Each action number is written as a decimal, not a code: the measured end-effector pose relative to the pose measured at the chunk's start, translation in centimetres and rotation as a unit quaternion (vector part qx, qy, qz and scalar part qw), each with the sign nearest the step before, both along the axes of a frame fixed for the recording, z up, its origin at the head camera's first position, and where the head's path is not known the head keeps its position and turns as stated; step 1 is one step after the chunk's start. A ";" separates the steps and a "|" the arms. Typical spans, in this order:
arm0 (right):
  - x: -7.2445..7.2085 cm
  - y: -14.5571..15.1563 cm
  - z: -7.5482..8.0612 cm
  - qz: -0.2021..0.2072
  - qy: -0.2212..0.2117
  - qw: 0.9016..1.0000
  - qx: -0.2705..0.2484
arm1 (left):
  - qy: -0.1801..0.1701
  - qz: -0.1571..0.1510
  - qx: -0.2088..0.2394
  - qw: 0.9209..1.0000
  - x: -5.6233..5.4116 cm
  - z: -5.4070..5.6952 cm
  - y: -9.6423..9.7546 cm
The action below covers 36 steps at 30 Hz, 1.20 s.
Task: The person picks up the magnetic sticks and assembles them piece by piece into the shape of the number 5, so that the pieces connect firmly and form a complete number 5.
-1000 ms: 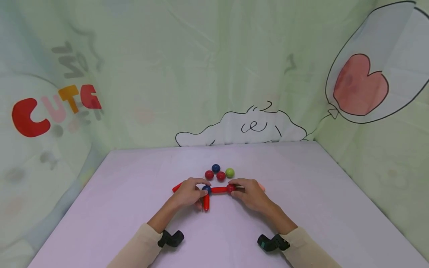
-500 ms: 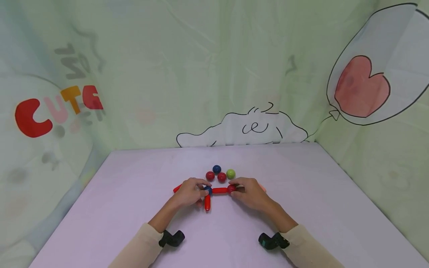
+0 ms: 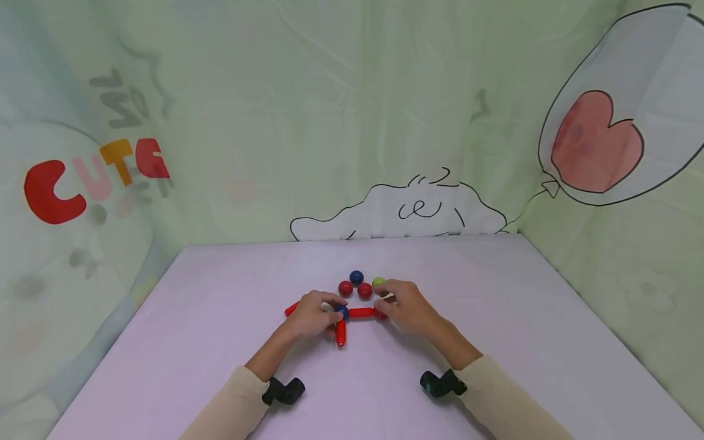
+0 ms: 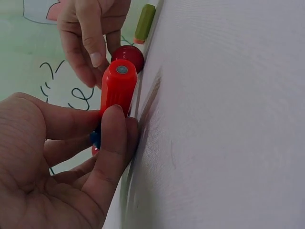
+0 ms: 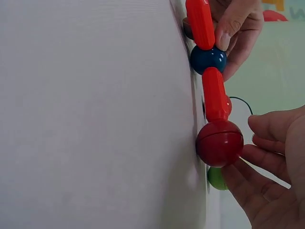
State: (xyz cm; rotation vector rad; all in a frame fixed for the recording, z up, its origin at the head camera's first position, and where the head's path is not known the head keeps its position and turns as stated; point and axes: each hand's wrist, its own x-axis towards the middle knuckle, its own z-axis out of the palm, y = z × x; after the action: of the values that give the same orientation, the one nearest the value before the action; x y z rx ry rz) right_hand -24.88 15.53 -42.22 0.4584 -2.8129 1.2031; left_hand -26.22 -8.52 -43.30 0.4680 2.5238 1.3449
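Note:
My left hand (image 3: 312, 315) pinches a blue ball (image 5: 208, 59) between thumb and fingers. Joined to that ball are two red magnetic rods: one rod (image 3: 341, 333) points toward me, its silver end disc (image 4: 122, 69) showing in the left wrist view, and the other rod (image 3: 361, 313) runs right to a red ball (image 5: 220, 143). My right hand (image 3: 406, 307) is just beyond and beside this red ball, fingers spread apart and thumb off it. In the head view its fingertips overlap a green ball (image 3: 378, 282).
Behind the joined pieces lie a loose blue ball (image 3: 356, 277) and two loose red balls (image 3: 345, 288). Another red rod (image 3: 291, 308) shows left of my left hand. A green rod (image 4: 145, 24) with an orange tip lies farther right on the white table (image 3: 247, 275).
My right hand has let go of the red ball and moved slightly forward, toward the green ball. The left hand keeps hold of the blue ball, and the joined pieces stay put.

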 end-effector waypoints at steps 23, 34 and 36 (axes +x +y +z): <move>-3.0 -3.7 1.3 -0.029 0.005 0.987 0.156 | -0.011 0.006 0.022 1.000 -0.5 -0.7 -0.2; -3.7 -4.6 0.9 -0.035 0.000 0.982 0.188 | -0.008 0.008 0.039 0.999 -0.5 -0.8 -0.2; -3.8 -4.7 0.7 -0.033 0.001 0.981 0.190 | -0.009 0.008 0.039 0.999 -0.5 -0.8 -0.2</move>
State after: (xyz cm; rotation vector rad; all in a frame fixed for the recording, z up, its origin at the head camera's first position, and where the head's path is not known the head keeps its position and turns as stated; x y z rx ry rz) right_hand -28.68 10.88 -41.47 0.3750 -3.0330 0.6480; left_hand -26.74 -8.74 -44.10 0.4499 2.4726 1.4506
